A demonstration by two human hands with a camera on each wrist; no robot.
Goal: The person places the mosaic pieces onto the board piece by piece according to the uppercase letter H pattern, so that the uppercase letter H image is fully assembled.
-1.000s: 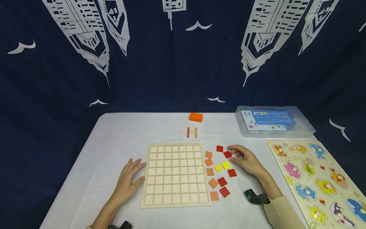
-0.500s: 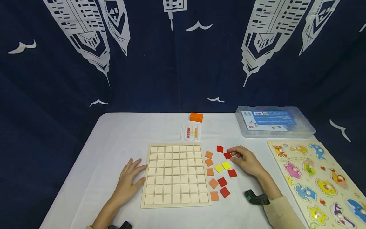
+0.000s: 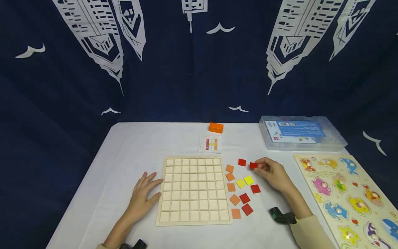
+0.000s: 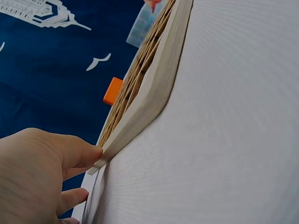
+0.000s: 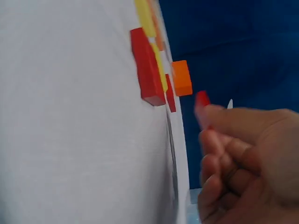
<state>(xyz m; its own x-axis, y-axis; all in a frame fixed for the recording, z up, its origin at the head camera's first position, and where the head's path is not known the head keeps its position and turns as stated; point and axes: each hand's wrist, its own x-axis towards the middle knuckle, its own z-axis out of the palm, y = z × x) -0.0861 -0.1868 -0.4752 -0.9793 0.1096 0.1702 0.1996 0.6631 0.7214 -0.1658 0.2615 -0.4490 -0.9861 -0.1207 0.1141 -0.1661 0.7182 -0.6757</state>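
Observation:
A wooden grid board lies on the white table, its square cells bare. At its left edge my left hand rests with fingers fairly straight; in the left wrist view the thumb touches the board's side. My right hand pinches a red square tile between thumb and fingertips, and the right wrist view shows this red tile raised off the table. Between board and hand lie orange tiles, yellow tiles and more red tiles.
Behind the board are a pattern card with red, yellow and orange squares and an orange block. A clear plastic box stands at the back right. An animal puzzle board covers the right side.
My right hand has closed on the red tile and lifted it from the table, slightly to the right. The left hand stays at the board's edge. The head view has shifted slightly.

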